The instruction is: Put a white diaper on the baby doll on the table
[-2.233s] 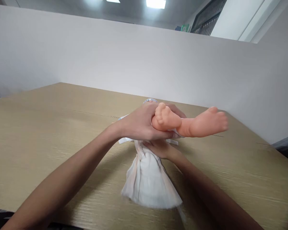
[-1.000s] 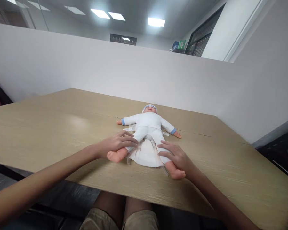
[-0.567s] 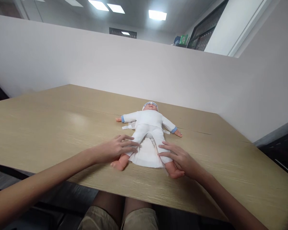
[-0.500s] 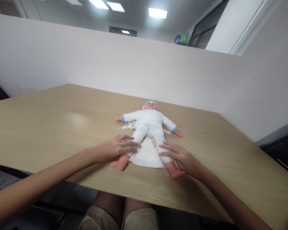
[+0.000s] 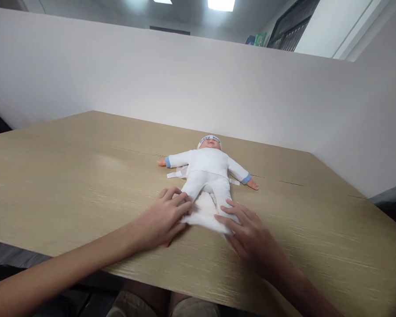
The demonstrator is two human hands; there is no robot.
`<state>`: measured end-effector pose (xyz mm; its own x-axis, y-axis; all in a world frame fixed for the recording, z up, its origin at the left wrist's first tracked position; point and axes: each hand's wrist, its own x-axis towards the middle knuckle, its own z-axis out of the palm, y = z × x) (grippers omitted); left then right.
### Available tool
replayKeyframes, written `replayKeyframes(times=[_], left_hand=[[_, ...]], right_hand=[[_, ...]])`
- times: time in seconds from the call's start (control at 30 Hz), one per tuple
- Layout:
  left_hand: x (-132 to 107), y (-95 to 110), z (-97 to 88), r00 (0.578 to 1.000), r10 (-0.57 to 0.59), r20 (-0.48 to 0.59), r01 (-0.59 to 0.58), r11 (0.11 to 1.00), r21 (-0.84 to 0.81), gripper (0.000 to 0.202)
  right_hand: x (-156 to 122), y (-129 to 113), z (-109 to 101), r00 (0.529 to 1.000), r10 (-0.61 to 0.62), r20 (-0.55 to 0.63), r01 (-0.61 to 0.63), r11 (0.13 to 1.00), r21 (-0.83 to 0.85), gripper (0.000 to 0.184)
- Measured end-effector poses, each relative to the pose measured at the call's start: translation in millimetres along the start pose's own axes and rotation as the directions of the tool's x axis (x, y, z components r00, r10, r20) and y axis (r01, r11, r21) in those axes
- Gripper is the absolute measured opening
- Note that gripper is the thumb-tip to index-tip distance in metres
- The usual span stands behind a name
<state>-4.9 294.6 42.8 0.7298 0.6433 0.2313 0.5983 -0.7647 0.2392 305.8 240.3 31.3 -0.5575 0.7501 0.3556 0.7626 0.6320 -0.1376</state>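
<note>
A baby doll (image 5: 207,160) in a white suit with blue cuffs lies on its back, head away from me and arms spread. Beneath its hips and between its legs is an open white diaper (image 5: 206,211), its tabs sticking out at both sides of the waist. My left hand (image 5: 167,213) is closed on the diaper's near left corner, fingers bent over the doll's lower leg. At the near right corner my right hand (image 5: 247,231) pinches the diaper's edge. Both hands hide the doll's feet almost wholly, and the near edge is slightly blurred.
The doll rests on a wide wooden table (image 5: 86,176) with its front edge close to my legs. A pale partition wall (image 5: 152,79) rises behind the table. Thin seams run across the tabletop.
Both hands have come from lying on the doll's legs to gripping the diaper's near corners, fingers more bent. The near edge looks slightly raised. The camera view has tipped down a little.
</note>
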Motion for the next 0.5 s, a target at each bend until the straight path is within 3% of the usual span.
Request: replayKeyframes(times=[0.17,0.3,0.37,0.5], left_hand=[[29,-24,-15.8,0.974,-0.111,-0.199,0.039,0.941,-0.335,0.026],[73,-47,-27.3,0.928,-0.226,-0.296,0.067,0.884,-0.463,0.038],[98,-59,-28.5,0.912,-0.318,-0.259,0.13,0.823,-0.552,0.041],[138,-80,-16.7,0.859,-0.503,-0.097,0.256,0.585,-0.77,0.053]], right_hand=[[35,16,-21,0.988,0.145,-0.048,-0.13,0.965,0.227,0.031],[82,40,-27,0.932,0.307,-0.195,-0.217,0.9,0.379,0.035],[107,58,-21,0.896,0.402,-0.189,-0.289,0.851,0.439,0.035],[148,97,1,0.843,0.537,0.013,-0.432,0.663,0.611,0.044]])
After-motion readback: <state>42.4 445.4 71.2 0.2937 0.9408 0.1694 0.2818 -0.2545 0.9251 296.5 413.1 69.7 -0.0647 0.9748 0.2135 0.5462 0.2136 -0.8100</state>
